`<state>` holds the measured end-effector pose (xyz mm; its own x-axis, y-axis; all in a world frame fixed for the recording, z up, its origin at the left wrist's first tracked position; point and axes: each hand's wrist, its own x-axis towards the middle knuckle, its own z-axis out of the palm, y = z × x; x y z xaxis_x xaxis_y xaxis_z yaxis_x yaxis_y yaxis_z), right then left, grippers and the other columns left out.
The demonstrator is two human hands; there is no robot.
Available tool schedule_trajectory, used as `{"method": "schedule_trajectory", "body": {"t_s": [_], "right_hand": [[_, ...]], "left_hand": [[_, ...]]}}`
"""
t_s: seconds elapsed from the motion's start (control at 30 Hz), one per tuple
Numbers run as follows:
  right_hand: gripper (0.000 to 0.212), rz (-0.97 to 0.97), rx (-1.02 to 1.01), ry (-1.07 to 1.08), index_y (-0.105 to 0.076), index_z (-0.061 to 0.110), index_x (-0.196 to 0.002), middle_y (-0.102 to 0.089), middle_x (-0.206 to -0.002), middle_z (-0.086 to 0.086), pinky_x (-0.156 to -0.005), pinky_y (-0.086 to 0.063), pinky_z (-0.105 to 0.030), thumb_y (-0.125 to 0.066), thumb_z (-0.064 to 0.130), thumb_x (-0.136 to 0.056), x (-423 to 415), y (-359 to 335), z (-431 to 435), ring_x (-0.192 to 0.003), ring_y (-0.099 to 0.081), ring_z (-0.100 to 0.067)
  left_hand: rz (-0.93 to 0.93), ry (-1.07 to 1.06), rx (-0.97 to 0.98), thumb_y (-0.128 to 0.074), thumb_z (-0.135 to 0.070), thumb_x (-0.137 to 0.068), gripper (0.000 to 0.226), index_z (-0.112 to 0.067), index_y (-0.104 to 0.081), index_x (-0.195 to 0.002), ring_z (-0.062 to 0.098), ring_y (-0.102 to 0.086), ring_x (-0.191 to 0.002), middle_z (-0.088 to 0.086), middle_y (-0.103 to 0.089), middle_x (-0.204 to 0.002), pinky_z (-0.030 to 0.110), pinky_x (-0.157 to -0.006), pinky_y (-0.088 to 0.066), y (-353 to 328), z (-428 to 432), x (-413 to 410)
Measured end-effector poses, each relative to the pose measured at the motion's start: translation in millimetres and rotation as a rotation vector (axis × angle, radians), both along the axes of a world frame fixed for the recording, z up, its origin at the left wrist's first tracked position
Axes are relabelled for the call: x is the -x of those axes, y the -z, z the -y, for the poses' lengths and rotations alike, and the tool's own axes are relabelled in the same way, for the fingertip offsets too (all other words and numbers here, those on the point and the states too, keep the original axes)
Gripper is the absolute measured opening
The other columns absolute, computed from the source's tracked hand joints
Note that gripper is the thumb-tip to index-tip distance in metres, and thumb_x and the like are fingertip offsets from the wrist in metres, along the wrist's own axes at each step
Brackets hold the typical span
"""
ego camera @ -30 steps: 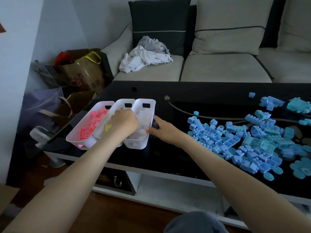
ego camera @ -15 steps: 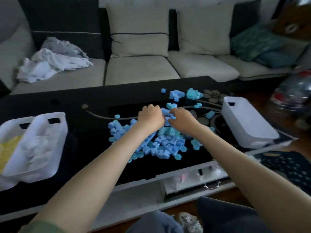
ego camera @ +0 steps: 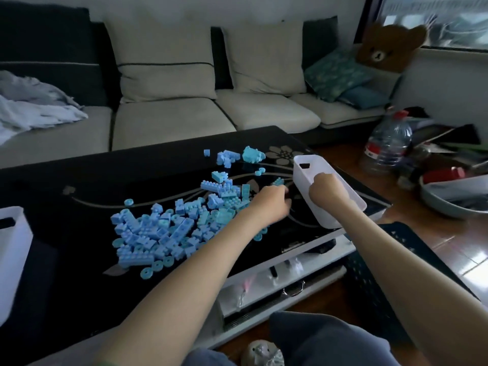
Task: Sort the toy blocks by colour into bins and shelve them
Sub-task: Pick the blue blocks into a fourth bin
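The right hand [ego camera: 326, 190] is held curled over the white bin [ego camera: 302, 178], the left hand [ego camera: 272, 204] curled beside the blue blocks [ego camera: 169, 231] leftward; contents cannot be told.

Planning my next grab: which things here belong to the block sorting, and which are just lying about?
Job: blue blocks, right white bin, left white bin.
Lying about: water bottle, bear cushion, crumpled clothes, teal cushion.
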<state>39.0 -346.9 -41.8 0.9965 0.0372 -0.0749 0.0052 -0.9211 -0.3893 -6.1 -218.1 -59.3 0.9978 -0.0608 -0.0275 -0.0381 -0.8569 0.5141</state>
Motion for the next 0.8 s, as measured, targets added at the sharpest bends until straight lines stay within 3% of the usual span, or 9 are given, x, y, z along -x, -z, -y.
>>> {"method": "schedule_trajectory", "body": {"t_s": [0.07,0.1,0.2,0.3,0.37,0.47,0.63,0.7,0.8], "right_hand": [[0.029,0.042,0.164,-0.071,-0.055,0.005,-0.121,-0.054,-0.12,-0.009,-0.078,-0.046,-0.024,-0.046,0.004,-0.093,3,-1,-4,-0.108,-0.057,-0.021],[0.028,0.04,0.145,-0.062,-0.055,0.005,-0.12,-0.055,-0.117,-0.008,-0.078,-0.046,-0.023,-0.046,0.005,-0.093,7,-2,-4,-0.107,-0.058,-0.02],[0.025,0.021,-0.144,0.064,-0.059,-0.003,-0.111,-0.056,-0.098,-0.01,-0.06,-0.04,-0.02,-0.045,0.005,-0.093,10,-9,-5,-0.096,-0.059,-0.027],[0.018,0.018,-0.125,0.07,-0.058,0.006,-0.097,-0.055,-0.086,-0.005,-0.067,-0.037,-0.02,-0.041,0.013,-0.095,14,-19,3,-0.079,-0.055,-0.019],[0.021,0.032,-0.234,0.122,-0.053,0.006,-0.092,-0.042,-0.068,-0.002,-0.061,-0.036,-0.019,-0.035,0.014,-0.097,9,-17,13,-0.064,-0.045,-0.014],[0.021,-0.025,-0.28,0.143,-0.05,0.003,-0.087,-0.042,-0.064,-0.003,-0.049,-0.03,-0.022,-0.037,0.015,-0.097,-3,-10,28,-0.058,-0.044,-0.015],[0.016,-0.083,-0.673,0.202,-0.06,0.004,-0.098,-0.054,-0.071,-0.005,-0.066,-0.049,-0.035,-0.049,0.014,-0.091,-1,6,45,-0.07,-0.055,-0.026],[0.03,-0.128,-0.718,0.21,-0.058,-0.009,-0.109,-0.054,-0.075,-0.01,-0.068,-0.045,-0.036,-0.05,0.014,-0.091,-1,14,52,-0.074,-0.052,-0.026],[0.034,-0.161,-0.763,0.246,-0.057,-0.012,-0.111,-0.054,-0.08,-0.015,-0.064,-0.043,-0.035,-0.053,0.017,-0.092,3,15,59,-0.071,-0.054,-0.026]], "left_hand": [[0.012,0.067,0.104,-0.052,-0.023,-0.094,0.049,-0.018,-0.041,-0.142,0.028,-0.053,-0.119,0.01,-0.054,-0.134,0.037,-0.096,-0.046,1,14,1],[0.019,0.103,0.162,-0.056,-0.023,-0.092,0.055,-0.02,-0.038,-0.144,0.027,-0.051,-0.122,0.008,-0.052,-0.137,0.037,-0.098,-0.045,1,22,1],[0.025,0.183,0.348,-0.07,-0.024,-0.084,0.076,-0.022,-0.027,-0.146,0.02,-0.046,-0.126,0.003,-0.046,-0.142,0.03,-0.097,-0.04,0,38,1],[0.06,0.209,0.406,-0.08,-0.03,-0.074,0.09,-0.021,-0.026,-0.145,0.016,-0.042,-0.128,-0.002,-0.04,-0.144,0.034,-0.103,-0.04,4,45,-3],[0.063,0.224,0.395,-0.081,-0.032,-0.072,0.091,-0.02,-0.027,-0.145,0.015,-0.038,-0.131,-0.003,-0.035,-0.146,0.036,-0.105,-0.039,4,49,-6],[0.066,0.254,0.285,-0.078,-0.04,-0.073,0.097,-0.02,-0.02,-0.149,0.014,-0.022,-0.142,-0.003,-0.021,-0.155,0.04,-0.114,-0.029,4,53,-9],[0.081,0.285,0.142,-0.07,-0.053,-0.076,0.099,-0.016,-0.016,-0.151,0.015,0.0,-0.146,-0.004,-0.015,-0.158,0.042,-0.12,-0.008,6,64,-8],[0.018,0.288,0.083,-0.066,-0.056,-0.079,0.104,-0.018,-0.005,-0.153,0.016,0.014,-0.146,-0.007,0.0,-0.16,0.041,-0.12,-0.002,9,68,-8],[-0.029,0.292,0.015,-0.062,-0.061,-0.08,0.105,-0.021,0.001,-0.153,0.015,0.021,-0.144,-0.011,0.008,-0.16,0.044,-0.118,-0.005,12,69,-12]]}}
